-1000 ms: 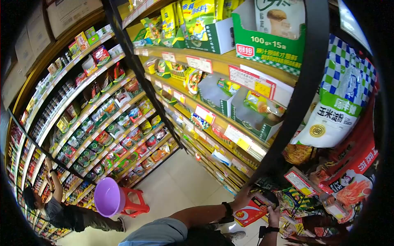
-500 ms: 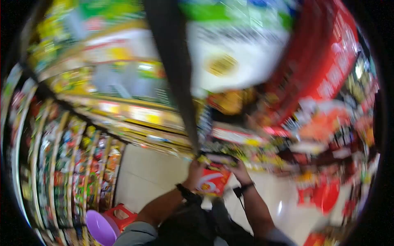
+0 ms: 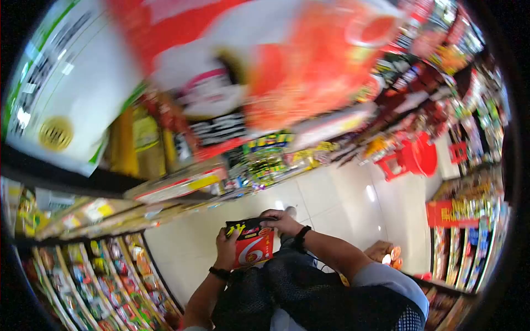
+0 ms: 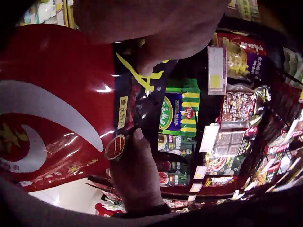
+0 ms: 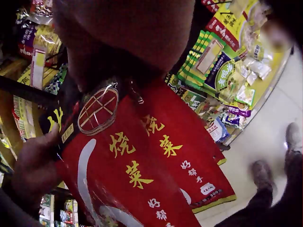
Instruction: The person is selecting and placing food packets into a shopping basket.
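Red seasoning packets [image 3: 254, 248] with black tops are held in front of the body, low in the head view. My left hand [image 3: 225, 248] grips their left edge, thumb on the front. At the upper right corner my right hand [image 3: 284, 222] pinches the black top. In the right wrist view the packets [image 5: 123, 161] fan out, overlapping, with yellow characters on their fronts. One packet [image 4: 52, 104] fills the left of the left wrist view, with the right hand's thumb [image 4: 137, 165] on its front near the black band. The fingers behind the packets are hidden.
A shelf with hanging bags, among them a large red and white bag [image 3: 309, 66], looms close ahead. Green and yellow packets [image 5: 203, 61] hang on it. Red stools and a red basin [image 3: 419, 154] stand on the tiled floor at right. More stocked shelves [image 3: 110, 270] stand at lower left.
The view has swung right, away from the purple basin and the person at the far shelves, toward the hanging bags. Both hands have kept hold of the packets, which are now in front of the body.
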Motion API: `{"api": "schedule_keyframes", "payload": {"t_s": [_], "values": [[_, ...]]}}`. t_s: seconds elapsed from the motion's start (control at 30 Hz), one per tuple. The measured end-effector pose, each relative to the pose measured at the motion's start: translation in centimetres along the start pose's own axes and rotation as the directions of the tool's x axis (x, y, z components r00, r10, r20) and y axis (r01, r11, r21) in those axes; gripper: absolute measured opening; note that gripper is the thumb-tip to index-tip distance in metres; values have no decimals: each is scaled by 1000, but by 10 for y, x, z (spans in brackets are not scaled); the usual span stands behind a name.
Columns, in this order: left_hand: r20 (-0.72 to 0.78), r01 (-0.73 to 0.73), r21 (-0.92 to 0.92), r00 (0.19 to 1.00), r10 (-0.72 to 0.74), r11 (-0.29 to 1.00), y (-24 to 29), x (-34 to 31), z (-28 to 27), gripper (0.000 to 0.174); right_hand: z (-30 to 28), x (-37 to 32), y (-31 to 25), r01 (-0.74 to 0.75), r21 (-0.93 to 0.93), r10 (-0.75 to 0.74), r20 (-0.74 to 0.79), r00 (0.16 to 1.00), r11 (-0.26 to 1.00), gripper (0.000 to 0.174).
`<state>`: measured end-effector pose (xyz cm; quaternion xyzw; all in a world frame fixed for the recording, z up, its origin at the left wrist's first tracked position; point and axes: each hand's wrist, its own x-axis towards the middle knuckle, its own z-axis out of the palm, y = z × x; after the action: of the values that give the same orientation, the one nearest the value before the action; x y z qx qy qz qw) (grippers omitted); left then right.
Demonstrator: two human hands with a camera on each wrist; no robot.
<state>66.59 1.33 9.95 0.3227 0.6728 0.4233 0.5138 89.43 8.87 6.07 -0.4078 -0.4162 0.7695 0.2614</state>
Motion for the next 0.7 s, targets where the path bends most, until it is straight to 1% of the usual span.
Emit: {"api": "schedule_keyframes", "payload": {"t_s": [0.03,0.1,0.13,0.17,0.2,0.23,0.27,0.3,0.33,0.37,0.4,0.43,0.5,0.53,0.57,0.6,0.63,0.7], "values": [[59,-43,-138,997,51,990,-3,5,5,19,-2,-5,-2,103,-39,-104,-8,995,994,23],[127,-53,-44,990,58,998,8,5,12,19,-15,-9,7,227,-200,-238,-32,971,953,24],[185,-97,31,979,89,995,28,4,15,18,-16,-14,-2,254,-258,-276,-49,960,932,25],[217,-32,-166,974,68,986,17,8,21,15,-18,-24,-3,283,-237,-308,-73,949,929,26],[262,-81,-168,957,124,982,17,8,28,16,-20,-37,-10,298,-280,-338,-105,935,912,26],[329,-146,-49,932,154,988,44,-1,42,20,-27,-51,-10,299,-284,-348,-142,926,911,27],[333,-91,-175,932,146,980,52,-7,61,23,-33,-64,-10,264,-307,-336,-213,917,914,27],[402,-149,-87,899,172,985,26,9,63,24,-37,-79,-10,241,-256,-310,-274,911,936,26],[464,-81,-194,870,164,978,45,-1,77,25,-41,-88,-3,263,-260,-342,-338,877,929,26],[502,-164,-59,848,172,985,22,20,77,30,-42,-99,3,288,-220,-356,-405,842,932,27],[464,-149,-113,867,184,982,11,23,91,29,-46,-114,4,301,-249,-385,-455,803,921,26],[522,-162,-86,833,183,983,20,18,105,37,-56,-120,19,291,-160,-332,-506,796,943,26],[645,-221,-52,737,202,974,43,6,156,37,-76,-149,27,318,-175,-361,-521,774,932,27],[698,-255,-25,688,199,967,53,-4,183,37,-86,-167,27,312,-203,-371,-566,736,928,27],[754,-284,-11,628,194,959,52,-4,207,37,-95,-178,31,293,-236,-376,-618,690,927,28],[798,-322,12,573,185,947,59,-14,232,36,-103,-196,27,292,-211,-360,-597,717,933,32],[833,-364,34,524,174,931,64,-31,255,36,-115,-218,29,323,-211,-380,-637,671,923,32],[880,-431,76,453,143,899,70,-51,289,36,-138,-236,36,247,-40,-221,-596,772,968,35]]}}
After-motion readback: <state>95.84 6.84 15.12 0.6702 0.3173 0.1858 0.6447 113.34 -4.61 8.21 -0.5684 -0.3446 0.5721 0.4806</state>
